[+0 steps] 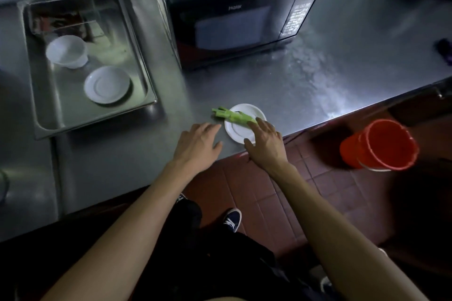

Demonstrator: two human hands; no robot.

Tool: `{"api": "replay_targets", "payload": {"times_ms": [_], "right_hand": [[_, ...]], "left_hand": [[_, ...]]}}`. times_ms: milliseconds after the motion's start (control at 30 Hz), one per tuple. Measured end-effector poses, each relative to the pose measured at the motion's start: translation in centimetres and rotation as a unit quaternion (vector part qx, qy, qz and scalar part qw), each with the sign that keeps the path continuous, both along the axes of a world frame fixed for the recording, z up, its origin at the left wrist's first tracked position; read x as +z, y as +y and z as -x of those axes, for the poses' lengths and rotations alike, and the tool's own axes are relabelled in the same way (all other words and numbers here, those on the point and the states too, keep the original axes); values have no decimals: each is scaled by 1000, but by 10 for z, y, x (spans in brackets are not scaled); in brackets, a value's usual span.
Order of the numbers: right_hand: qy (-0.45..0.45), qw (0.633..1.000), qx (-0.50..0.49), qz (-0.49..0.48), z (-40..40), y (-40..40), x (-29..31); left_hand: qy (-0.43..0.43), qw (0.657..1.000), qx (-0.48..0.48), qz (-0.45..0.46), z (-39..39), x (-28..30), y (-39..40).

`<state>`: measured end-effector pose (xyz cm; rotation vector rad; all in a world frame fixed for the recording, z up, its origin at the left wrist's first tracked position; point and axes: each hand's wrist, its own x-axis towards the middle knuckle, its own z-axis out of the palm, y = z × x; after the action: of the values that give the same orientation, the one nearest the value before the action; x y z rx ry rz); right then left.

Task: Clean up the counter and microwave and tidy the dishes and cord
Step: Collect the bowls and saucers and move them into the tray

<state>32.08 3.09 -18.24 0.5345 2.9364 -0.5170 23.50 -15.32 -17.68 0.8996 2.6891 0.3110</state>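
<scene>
A small white plate (236,129) lies near the front edge of the steel counter (318,76). A green vegetable stalk (232,116) lies across it, its left end sticking out past the rim. My right hand (265,140) rests over the plate's right side, fingers touching the stalk's right end and thumb at the plate's near rim. My left hand (198,143) lies flat on the counter just left of the plate, fingers apart, holding nothing. The black microwave (242,24) stands behind, door shut.
A steel tray (49,117) at the left holds a white bowl (67,51) and a white saucer (107,84). An orange bucket (381,145) stands on the red tiled floor at the right. A dark purple object (445,51) lies at the counter's far right.
</scene>
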Motion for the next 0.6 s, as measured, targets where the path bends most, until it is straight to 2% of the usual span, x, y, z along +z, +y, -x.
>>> {"api": "replay_targets", "payload": {"times_ms": [233,600], "right_hand": [[-23,1000,10,-11,2,13,-9],[-54,998,18,-25,53,27,-38]], "left_hand": [[-6,1000,-14,12,-12,-6,14],[-47,998,-44,5,27,-30,34]]}}
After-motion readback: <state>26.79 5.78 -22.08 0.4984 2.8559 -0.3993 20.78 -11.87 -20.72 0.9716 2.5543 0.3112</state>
